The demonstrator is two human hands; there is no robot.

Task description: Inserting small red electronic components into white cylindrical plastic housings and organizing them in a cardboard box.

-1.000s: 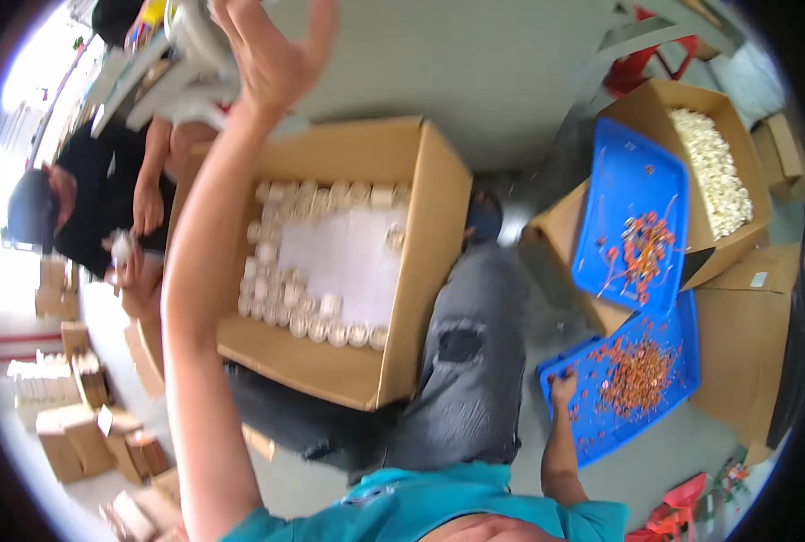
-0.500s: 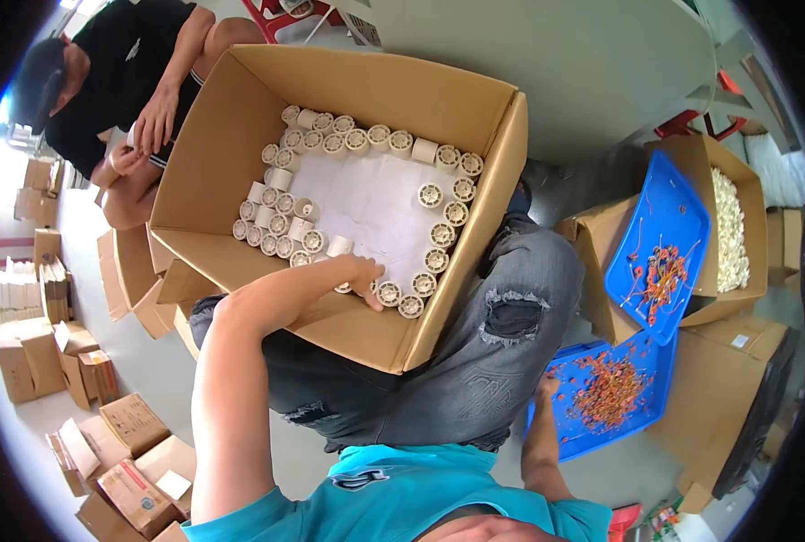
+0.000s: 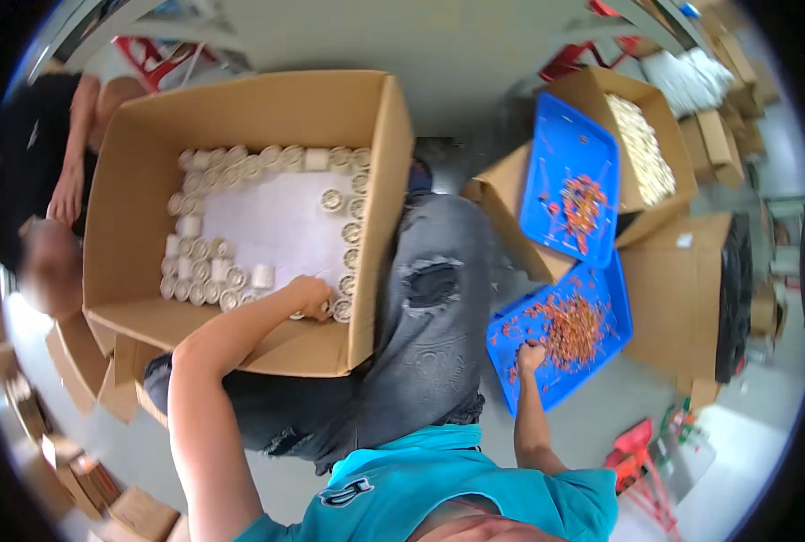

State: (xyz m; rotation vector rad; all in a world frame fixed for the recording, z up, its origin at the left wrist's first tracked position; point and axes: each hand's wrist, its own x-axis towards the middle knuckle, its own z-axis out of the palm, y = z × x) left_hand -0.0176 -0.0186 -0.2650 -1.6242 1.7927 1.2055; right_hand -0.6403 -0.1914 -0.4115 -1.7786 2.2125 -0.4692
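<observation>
Inside a large cardboard carton (image 3: 240, 95), white plastic cylinders (image 3: 262, 276) with slotted ends line the sides on a white sheet. My left hand (image 3: 311, 296) reaches down at the carton's near right, its fingers curled in against the cylinders there; what they grip, if anything, is hidden. To the right, my right hand (image 3: 530, 355) is in the lower blue tray (image 3: 556, 395), at the left edge of a heap of small orange-red parts (image 3: 576, 332). Its fingers are closed together, and anything between them is too small to make out.
A second blue tray (image 3: 547, 172) with orange-red wired parts rests tilted above the lower one. Behind it, a carton holds many cream-coloured pieces (image 3: 642, 149). Another person (image 3: 41, 163) sits at the far left. Brown cartons (image 3: 136, 515) stand at lower left; a red stool (image 3: 642, 461) is at lower right.
The view has swung to the right. My right hand has gone from the lower tray's edge to the heap inside it. My left hand's fingers, spread before, have curled down among the cylinders.
</observation>
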